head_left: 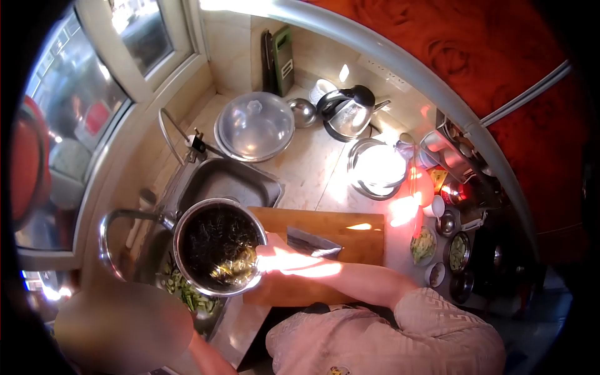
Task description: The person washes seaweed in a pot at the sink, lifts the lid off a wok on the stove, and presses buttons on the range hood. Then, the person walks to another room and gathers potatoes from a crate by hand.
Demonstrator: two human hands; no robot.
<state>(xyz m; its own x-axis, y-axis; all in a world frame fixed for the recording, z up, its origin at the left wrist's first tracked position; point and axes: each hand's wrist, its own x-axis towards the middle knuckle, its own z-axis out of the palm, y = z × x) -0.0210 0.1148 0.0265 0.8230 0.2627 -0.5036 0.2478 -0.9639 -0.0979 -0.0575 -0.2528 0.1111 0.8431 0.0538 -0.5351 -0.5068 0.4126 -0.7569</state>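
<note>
My right hand (267, 253) grips the right side of a round metal pot (179, 250). Dark, wet contents (215, 234) fill the pot, with a yellowish patch near the hand; I cannot tell what they are. The pot is over the sink area, beside the curved faucet (105, 240). Cut green vegetables (194, 297) show below it. Under my right forearm lies a wooden cutting board (362, 240) with a cleaver (312, 242) on it. My left forearm (212, 357) runs up from the bottom edge, and a blurred patch hides that hand.
A sink basin (234, 178) is behind the pot. Beyond it stand a translucent bowl (256, 125), a small metal bowl (302, 112) and an electric kettle (350, 115). Several dishes are at the right, including a bowl of pale green slices (424, 245). Windows (69, 144) line the left.
</note>
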